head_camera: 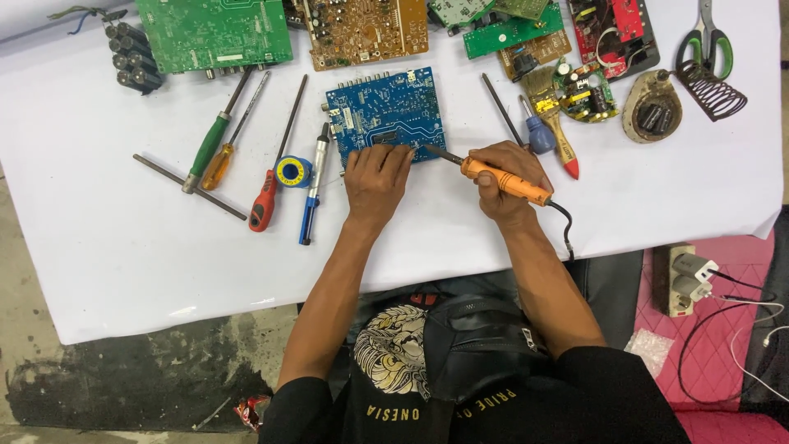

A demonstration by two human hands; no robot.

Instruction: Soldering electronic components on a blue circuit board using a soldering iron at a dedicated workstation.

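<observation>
We pin the blue circuit board flat under our left hand, fingers spread on its near edge, while our right hand fist-grips the orange soldering iron, tip angled left onto the board's near-right corner.

Green circuit board and brown circuit board at far edge; screwdrivers, green-handled, orange-handled, red-handled; solder spool; blue desoldering pump; brush; scissors; coil iron stand; white power strip on pink mat.
</observation>
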